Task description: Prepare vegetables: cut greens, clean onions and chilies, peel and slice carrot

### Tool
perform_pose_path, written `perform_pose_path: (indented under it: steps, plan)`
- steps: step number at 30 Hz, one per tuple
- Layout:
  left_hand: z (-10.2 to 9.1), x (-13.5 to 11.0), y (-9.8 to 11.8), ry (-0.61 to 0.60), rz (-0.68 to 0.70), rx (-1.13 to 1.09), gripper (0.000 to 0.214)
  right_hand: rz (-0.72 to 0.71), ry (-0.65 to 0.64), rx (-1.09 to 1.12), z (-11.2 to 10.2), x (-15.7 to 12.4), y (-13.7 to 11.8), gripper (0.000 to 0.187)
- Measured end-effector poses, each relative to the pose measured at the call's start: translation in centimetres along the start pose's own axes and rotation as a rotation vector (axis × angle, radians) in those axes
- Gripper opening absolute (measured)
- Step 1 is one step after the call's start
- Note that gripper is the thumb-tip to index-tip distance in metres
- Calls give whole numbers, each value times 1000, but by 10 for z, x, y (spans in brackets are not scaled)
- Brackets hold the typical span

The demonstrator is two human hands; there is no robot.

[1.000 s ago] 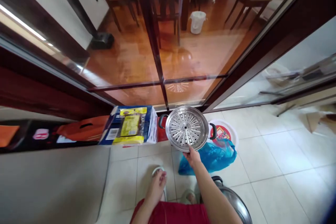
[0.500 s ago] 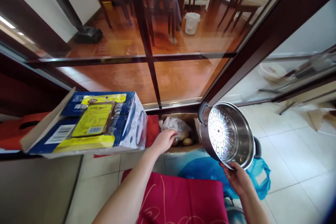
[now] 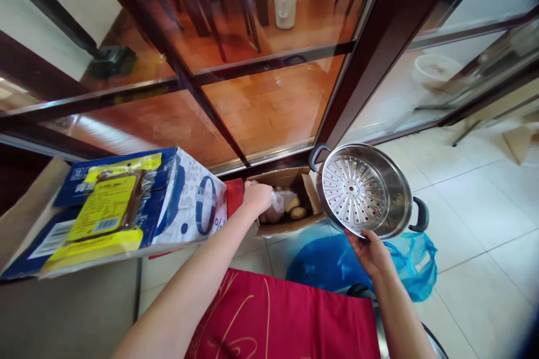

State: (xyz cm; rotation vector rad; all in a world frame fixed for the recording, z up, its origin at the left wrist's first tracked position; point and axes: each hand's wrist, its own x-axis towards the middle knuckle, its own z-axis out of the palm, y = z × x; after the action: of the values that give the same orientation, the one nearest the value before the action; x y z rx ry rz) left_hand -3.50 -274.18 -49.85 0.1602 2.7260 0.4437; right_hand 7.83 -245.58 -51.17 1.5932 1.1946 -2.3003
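My right hand grips the near rim of a steel steamer pot with a perforated bottom and black handles, held tilted above the floor. My left hand reaches into a small open cardboard box on the floor by the glass door. Its fingers are curled on a clear plastic bag inside the box. A few potatoes lie next to the bag.
A blue and yellow carton lies at the left. A blue plastic bag sits on the white floor tiles under the pot. Red cloth covers my lap. A dark-framed glass sliding door stands just behind the box.
I have bent down toward the floor. My left hand came forward into the cardboard box and closed on the plastic bag. The steamer pot shifted right and tilted in my right hand.
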Motion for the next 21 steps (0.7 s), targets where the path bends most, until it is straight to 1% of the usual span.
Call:
perform_pose_path:
  steps: [1, 2, 4, 5, 7, 9, 11, 13, 15, 17, 18, 19, 21]
  plan:
    - [-10, -5, 1, -9, -23, 40, 15, 11, -19, 6, -1, -2, 0, 10]
    - [-22, -11, 2, -11, -41, 62, 18, 25, -44, 11, -3, -5, 0, 10]
    - [-45, -27, 3, 20, -79, 43, 24, 70, -101, -1, -8, -13, 2, 21]
    - [-57, -37, 3, 53, -99, -5, 26, 100, -140, -32, -11, -18, 4, 25]
    - [-77, -58, 4, 157, -138, -149, 27, 154, -237, -153, -14, -30, 9, 30]
    - [-90, -80, 3, 274, -174, -297, 27, 146, -324, -309, -11, -43, 13, 36]
    - [-95, -99, 2, 379, -208, -425, 26, 47, -375, -437, -1, -55, 15, 42]
    - [-94, -114, -3, 482, -257, -539, 28, -113, -410, -516, 16, -63, 14, 45]
    - [-93, -127, -9, 578, -320, -622, 31, -283, -457, -578, 37, -63, 14, 45]
    - [-94, -140, -14, 619, -382, -615, 33, -428, -509, -679, 60, -55, 16, 39]
    - [-96, -147, -16, 592, -393, -573, 32, -493, -531, -762, 72, -48, 19, 35]
    - [-98, -154, -18, 527, -384, -516, 31, -564, -543, -877, 85, -39, 24, 29]
    - [-101, -170, -19, 336, -323, -395, 27, -697, -527, -1198, 112, -18, 36, 19]
